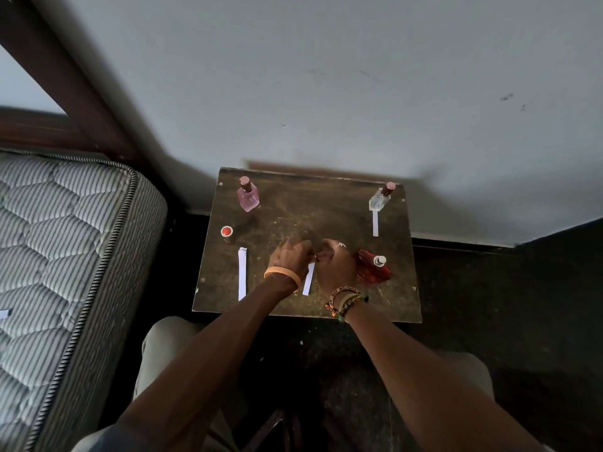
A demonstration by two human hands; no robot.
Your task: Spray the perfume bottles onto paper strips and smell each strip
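No legible label on any bottle; wristband (342, 292) lettering unreadable. Left hand (290, 257) and right hand (334, 265) meet at the top end of the middle paper strip (308, 282), fingers curled; actual grasp cannot be told. Red bottle (373, 265) lies just right of the strip, behind the right hand.

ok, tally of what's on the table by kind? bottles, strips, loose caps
Perfume bottles: 3: pink bottle, clear bottle, red bottle
Paper strips: 3: left strip, far-right strip, middle strip between the left hand and right hand
Loose caps: 1: red cap
Total: 7 on the table
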